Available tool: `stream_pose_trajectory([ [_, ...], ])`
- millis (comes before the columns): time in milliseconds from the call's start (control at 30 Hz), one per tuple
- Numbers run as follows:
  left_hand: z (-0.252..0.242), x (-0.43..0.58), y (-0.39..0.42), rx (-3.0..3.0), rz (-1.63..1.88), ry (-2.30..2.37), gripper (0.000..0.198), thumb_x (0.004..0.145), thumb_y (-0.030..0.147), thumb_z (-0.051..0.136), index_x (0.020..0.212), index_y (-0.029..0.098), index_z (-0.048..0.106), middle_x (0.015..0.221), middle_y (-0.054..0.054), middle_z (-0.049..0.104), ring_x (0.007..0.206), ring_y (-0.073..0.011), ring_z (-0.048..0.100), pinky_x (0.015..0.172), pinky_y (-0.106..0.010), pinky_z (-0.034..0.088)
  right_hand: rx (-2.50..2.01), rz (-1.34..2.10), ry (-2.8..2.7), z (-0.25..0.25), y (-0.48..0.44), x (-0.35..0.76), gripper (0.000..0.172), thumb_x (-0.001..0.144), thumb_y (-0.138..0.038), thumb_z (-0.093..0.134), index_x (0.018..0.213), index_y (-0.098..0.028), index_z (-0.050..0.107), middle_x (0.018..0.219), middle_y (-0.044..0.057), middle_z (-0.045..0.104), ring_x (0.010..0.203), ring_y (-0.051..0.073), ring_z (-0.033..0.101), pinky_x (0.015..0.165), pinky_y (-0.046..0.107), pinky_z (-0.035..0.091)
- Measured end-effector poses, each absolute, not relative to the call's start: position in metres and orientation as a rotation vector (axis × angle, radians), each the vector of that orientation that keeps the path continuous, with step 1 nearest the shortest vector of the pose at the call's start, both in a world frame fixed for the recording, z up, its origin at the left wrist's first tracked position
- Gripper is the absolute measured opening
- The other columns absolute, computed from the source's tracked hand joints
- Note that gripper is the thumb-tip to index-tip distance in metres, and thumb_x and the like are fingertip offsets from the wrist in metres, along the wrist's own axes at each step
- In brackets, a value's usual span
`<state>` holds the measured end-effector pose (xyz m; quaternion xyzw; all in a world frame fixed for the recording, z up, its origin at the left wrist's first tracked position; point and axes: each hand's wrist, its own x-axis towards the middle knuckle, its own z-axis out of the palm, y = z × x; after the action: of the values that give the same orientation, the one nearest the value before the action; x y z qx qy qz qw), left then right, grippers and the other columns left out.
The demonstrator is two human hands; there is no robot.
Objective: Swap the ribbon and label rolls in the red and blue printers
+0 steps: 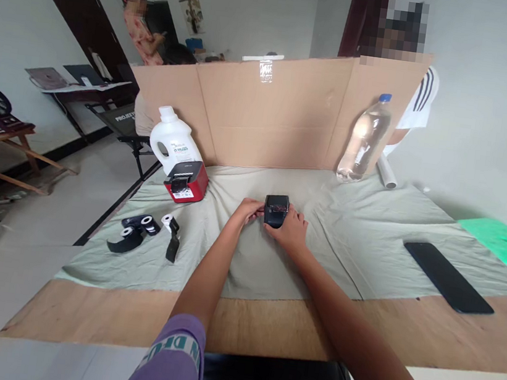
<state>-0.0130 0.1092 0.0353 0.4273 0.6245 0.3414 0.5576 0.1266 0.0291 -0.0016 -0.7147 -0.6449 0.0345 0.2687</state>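
Between my hands, over the middle of the cloth, is a small black box-shaped device [275, 210] with a glossy upper face; its exact kind is unclear. My right hand [292, 231] is closed around its right side, the thumb along the front. On the other side, my left hand [249, 209] has its fingers bent in against the left edge, and part of them is hidden. To the left stands a red and black boxy device [188, 181] with a white label on its front. Nearer me lie a small roll with a black strip [172, 237] and several dark rolls with white cores [136, 230].
A white jug [176, 136] stands behind the red device. The cardboard screen [272, 118] closes off the back, with a water bottle [365, 139] before it. At right lie a black phone-like slab [447, 276] and a green block [503, 245]. Two people are beyond.
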Motion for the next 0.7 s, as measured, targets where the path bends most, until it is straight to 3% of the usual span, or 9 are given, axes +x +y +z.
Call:
stream_pose_trajectory([
  [267, 0.031, -0.012, 0.109, 1.204, 0.855, 1.51, 0.019, 0.076, 0.026, 0.079, 0.078, 0.01, 0.067, 0.061, -0.005, 0.066, 0.048, -0.0106, 0.06, 0.04, -0.016, 0.029, -1.924, 0.097, -1.729, 0.001, 0.028, 0.126, 0.1, 0.075, -0.063, 0.065, 0.149, -0.004, 0.033, 0.135, 0.024, 0.059, 0.122, 0.04, 0.046, 0.097, 0.046, 0.032],
  [400, 0.023, -0.013, 0.104, 1.385, 0.898, 1.532, 0.011, 0.084, 0.02, 0.068, 0.087, 0.01, 0.071, 0.069, -0.006, 0.07, 0.05, -0.0098, 0.061, 0.044, -0.018, 0.038, -1.939, 0.103, -1.728, 0.002, 0.028, 0.126, 0.099, 0.073, -0.063, 0.066, 0.148, -0.005, 0.035, 0.136, 0.024, 0.058, 0.122, 0.039, 0.047, 0.097, 0.046, 0.032],
  [533, 0.014, -0.02, 0.09, 1.662, 0.947, 1.552, 0.025, 0.088, 0.012, 0.056, 0.104, 0.014, 0.075, 0.091, -0.007, 0.075, 0.071, -0.0122, 0.068, 0.069, -0.023, 0.052, -1.939, 0.082, -1.739, 0.002, 0.029, 0.127, 0.101, 0.073, -0.062, 0.068, 0.148, -0.004, 0.035, 0.137, 0.024, 0.057, 0.123, 0.039, 0.047, 0.098, 0.044, 0.031],
  [600, 0.012, -0.024, 0.083, 1.818, 0.949, 1.567, 0.03, 0.087, 0.012, 0.056, 0.108, 0.019, 0.076, 0.103, -0.007, 0.074, 0.088, -0.0154, 0.068, 0.084, -0.026, 0.051, -1.931, 0.073, -1.742, 0.002, 0.029, 0.127, 0.1, 0.074, -0.063, 0.066, 0.148, -0.004, 0.034, 0.135, 0.024, 0.058, 0.123, 0.038, 0.048, 0.098, 0.044, 0.032],
  [700, 0.012, -0.027, 0.075, 2.012, 0.883, 1.6, 0.03, 0.087, 0.014, 0.056, 0.104, 0.022, 0.078, 0.106, -0.007, 0.073, 0.1, -0.0206, 0.067, 0.091, -0.029, 0.048, -1.92, 0.065, -1.739, 0.002, 0.028, 0.127, 0.098, 0.075, -0.063, 0.065, 0.148, -0.005, 0.035, 0.133, 0.024, 0.059, 0.122, 0.038, 0.049, 0.096, 0.044, 0.032],
])
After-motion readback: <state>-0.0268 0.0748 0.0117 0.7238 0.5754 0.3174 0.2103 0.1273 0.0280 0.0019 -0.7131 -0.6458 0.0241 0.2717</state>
